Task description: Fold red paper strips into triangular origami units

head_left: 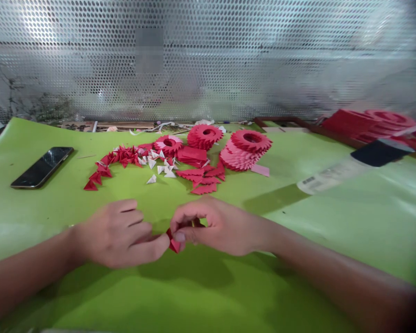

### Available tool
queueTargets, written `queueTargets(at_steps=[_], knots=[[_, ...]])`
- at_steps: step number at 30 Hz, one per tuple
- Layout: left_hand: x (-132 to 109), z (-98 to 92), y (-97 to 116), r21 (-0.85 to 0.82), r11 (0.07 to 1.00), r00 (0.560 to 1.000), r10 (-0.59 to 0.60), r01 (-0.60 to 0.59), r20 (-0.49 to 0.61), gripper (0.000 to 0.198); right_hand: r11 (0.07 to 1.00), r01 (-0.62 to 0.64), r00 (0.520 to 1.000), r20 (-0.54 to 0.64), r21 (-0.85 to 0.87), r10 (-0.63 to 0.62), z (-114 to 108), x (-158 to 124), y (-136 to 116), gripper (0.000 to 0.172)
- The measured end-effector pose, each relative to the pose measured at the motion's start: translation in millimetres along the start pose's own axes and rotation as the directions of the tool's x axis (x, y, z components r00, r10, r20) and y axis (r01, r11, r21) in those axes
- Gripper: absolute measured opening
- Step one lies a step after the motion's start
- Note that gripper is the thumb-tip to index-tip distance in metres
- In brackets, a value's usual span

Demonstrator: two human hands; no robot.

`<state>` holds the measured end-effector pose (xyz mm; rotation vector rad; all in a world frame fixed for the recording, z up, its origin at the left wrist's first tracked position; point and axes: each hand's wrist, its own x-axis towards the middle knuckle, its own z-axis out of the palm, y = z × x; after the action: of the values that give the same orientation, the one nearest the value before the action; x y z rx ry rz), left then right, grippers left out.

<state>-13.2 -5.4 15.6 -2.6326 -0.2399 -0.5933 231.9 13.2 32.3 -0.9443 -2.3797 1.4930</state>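
A small red folded paper piece [174, 244] is pinched between my two hands above the green table surface. My right hand [215, 226] grips it between thumb and forefinger. My left hand [125, 236] is curled closed, its fingertips pressed against the piece's left side. Beyond the hands lie red folded triangles [104, 167] in a curved row and loose white folded triangles [164, 169]. Flat red paper pieces [204, 178] with jagged edges are heaped to the right of these. Behind stand ring-shaped paper stacks, one red [204, 135] and one red and pink [244, 150].
A phone [41, 167] lies at the left. To the right is a clear bottle with a dark cap [379, 152], lying on its side. More red paper pieces [370, 125] sit in a brown-edged tray at the far right. A perforated metal panel [208, 60] rises behind the table.
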Motion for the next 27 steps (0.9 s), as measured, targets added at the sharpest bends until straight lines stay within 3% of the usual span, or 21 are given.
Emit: queueTargets(at_steps=[3, 6, 9, 11, 14, 21, 27], knots=[[-4.3, 1.7, 0.4, -0.042, 0.998, 0.998, -0.055, 0.055, 0.015, 0.018, 0.997, 0.022, 0.999, -0.028, -0.075, -0.024, -0.5, -1.1, -1.5, 0.013], [-6.6, 4.9, 2.9, -0.161, 0.970, 0.983, -0.179, 0.183, 0.044, 0.013, 0.986, 0.088, 0.992, -0.076, -0.139, -0.099, -1.1, -2.8, -2.8, 0.013], [-3.7, 7.7, 5.3, -0.292, 0.907, 0.947, -0.321, 0.304, -0.010, 0.010, 0.962, 0.171, 0.970, -0.136, -0.213, -0.203, -0.5, -4.2, -1.4, 0.014], [0.0, 8.3, 5.2, -0.338, 0.882, 0.930, -0.365, 0.327, -0.051, 0.020, 0.929, 0.237, 0.949, -0.137, -0.282, -0.284, 0.4, -4.2, 1.0, 0.015], [2.4, 8.3, 3.5, -0.341, 0.884, 0.931, -0.360, 0.318, -0.064, 0.032, 0.870, 0.334, 0.912, -0.108, -0.364, -0.395, 1.4, -3.1, 4.8, 0.018], [-5.9, 11.2, 4.6, -0.222, 0.939, 0.964, -0.263, 0.263, 0.032, 0.022, 0.824, 0.380, 0.869, -0.142, -0.420, -0.474, -1.4, -3.0, 6.8, 0.014], [1.0, 12.9, 8.1, -0.340, 0.867, 0.916, -0.400, 0.365, -0.038, 0.012, 0.891, 0.287, 0.863, -0.310, -0.351, -0.400, 2.9, 1.9, 7.5, 0.010]])
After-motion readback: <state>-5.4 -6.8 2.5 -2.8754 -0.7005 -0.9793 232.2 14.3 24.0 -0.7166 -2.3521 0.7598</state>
